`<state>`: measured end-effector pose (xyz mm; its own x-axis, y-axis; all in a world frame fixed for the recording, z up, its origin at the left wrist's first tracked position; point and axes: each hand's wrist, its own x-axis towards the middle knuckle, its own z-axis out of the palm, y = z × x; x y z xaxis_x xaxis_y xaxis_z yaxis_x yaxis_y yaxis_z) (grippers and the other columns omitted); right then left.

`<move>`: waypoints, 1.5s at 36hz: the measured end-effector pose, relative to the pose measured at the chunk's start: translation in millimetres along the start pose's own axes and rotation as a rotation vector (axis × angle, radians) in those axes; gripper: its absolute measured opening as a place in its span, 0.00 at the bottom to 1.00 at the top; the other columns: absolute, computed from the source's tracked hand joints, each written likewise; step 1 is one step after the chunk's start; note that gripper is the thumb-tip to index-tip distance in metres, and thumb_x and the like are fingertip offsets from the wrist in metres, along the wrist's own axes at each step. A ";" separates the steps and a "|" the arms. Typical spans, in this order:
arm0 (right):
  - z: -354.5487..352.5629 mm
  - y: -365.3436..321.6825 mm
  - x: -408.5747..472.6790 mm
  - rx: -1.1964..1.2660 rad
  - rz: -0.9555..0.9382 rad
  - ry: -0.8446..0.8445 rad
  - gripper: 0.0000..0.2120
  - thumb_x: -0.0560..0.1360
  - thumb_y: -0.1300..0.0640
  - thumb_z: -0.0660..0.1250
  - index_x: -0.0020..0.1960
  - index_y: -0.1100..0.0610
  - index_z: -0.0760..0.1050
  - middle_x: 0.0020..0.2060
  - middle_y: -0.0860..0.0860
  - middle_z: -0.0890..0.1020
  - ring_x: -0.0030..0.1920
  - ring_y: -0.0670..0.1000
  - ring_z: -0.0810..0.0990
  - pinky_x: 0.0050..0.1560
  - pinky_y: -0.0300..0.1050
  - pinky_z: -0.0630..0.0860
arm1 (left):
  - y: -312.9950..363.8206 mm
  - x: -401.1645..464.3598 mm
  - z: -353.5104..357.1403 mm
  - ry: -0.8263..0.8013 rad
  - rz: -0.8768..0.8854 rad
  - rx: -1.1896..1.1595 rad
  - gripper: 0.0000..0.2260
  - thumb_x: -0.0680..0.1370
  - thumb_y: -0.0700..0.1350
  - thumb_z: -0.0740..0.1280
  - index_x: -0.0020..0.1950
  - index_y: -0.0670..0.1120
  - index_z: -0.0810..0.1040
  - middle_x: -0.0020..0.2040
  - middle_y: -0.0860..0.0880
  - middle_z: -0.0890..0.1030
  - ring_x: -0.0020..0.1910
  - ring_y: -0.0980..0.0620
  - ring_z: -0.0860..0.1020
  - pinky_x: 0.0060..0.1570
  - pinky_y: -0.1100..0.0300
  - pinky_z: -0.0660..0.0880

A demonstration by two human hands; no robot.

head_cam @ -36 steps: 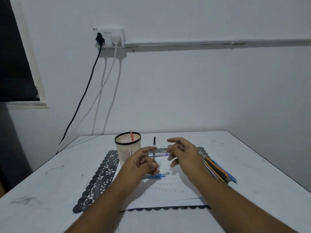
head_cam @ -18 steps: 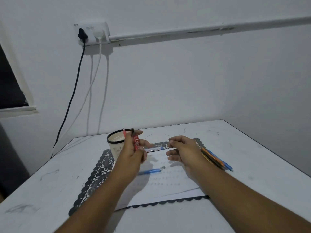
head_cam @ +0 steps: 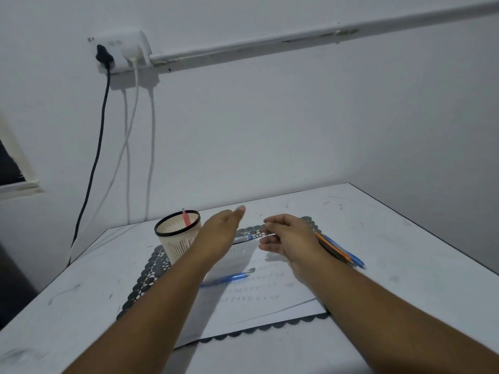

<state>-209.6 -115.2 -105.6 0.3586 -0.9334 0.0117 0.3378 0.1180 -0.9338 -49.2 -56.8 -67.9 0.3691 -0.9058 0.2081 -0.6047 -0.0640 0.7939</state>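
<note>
A plain study corner in a home: a scuffed white tabletop (head_cam: 378,238) set against bare walls, a socket (head_cam: 121,49) with cables (head_cam: 94,157) hanging beside a conduit (head_cam: 297,41), and a window (head_cam: 8,168) at left. A pen cup (head_cam: 175,238), pens (head_cam: 340,252) and paper (head_cam: 270,292) sit on a lacy mat (head_cam: 143,282).

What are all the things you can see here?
table: one, white, under everything
mat: one, black, on table
paper: one, white, on mat
cup: one, cream, mat's far left corner
red pen: one, red, in cup
blue pen: one, blue, on paper
held pen: one, blue and clear, above mat
loose pens: several, orange and blue, right of paper
cables: several, black and white, below wall socket
left hand: one, at held pen's left end, grip hidden
right hand: one, pinching held pen's thin tip
</note>
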 end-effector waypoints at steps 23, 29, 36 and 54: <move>-8.6 -2.6 8.9 -0.055 0.044 -0.006 0.07 0.80 0.65 0.67 0.56 0.57 0.81 0.38 0.56 0.86 0.37 0.54 0.86 0.41 0.50 0.85 | -39.9 57.7 38.9 -0.102 0.262 1.246 0.13 0.83 0.42 0.60 0.67 0.47 0.74 0.65 0.46 0.72 0.65 0.44 0.68 0.57 0.51 0.69; -7.0 -4.1 9.7 -0.069 0.014 0.020 0.07 0.80 0.67 0.67 0.57 0.59 0.79 0.45 0.59 0.86 0.38 0.55 0.87 0.46 0.55 0.86 | -27.8 26.7 15.9 -0.117 0.439 0.912 0.14 0.84 0.44 0.60 0.67 0.51 0.78 0.61 0.52 0.76 0.60 0.50 0.72 0.58 0.54 0.72; 0.3 2.4 8.1 -0.174 -0.028 0.039 0.06 0.80 0.66 0.65 0.55 0.59 0.77 0.44 0.59 0.86 0.37 0.58 0.87 0.39 0.53 0.84 | -22.5 -28.8 -32.4 -0.320 0.370 0.706 0.05 0.79 0.54 0.69 0.53 0.56 0.81 0.48 0.59 0.78 0.48 0.60 0.76 0.50 0.56 0.78; 26.3 0.9 -24.1 -0.292 -0.158 -0.009 0.04 0.82 0.64 0.65 0.56 0.59 0.75 0.43 0.56 0.87 0.39 0.55 0.81 0.36 0.52 0.78 | -55.3 -51.3 -40.5 -0.100 0.449 0.545 0.03 0.83 0.48 0.65 0.54 0.55 0.78 0.48 0.59 0.77 0.45 0.59 0.75 0.47 0.59 0.75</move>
<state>-195.0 -83.7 -97.3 0.3297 -0.9292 0.1670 0.1263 -0.1318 -0.9832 -6.0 10.1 -99.3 -0.0485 -0.9261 0.3740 -0.9596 0.1472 0.2400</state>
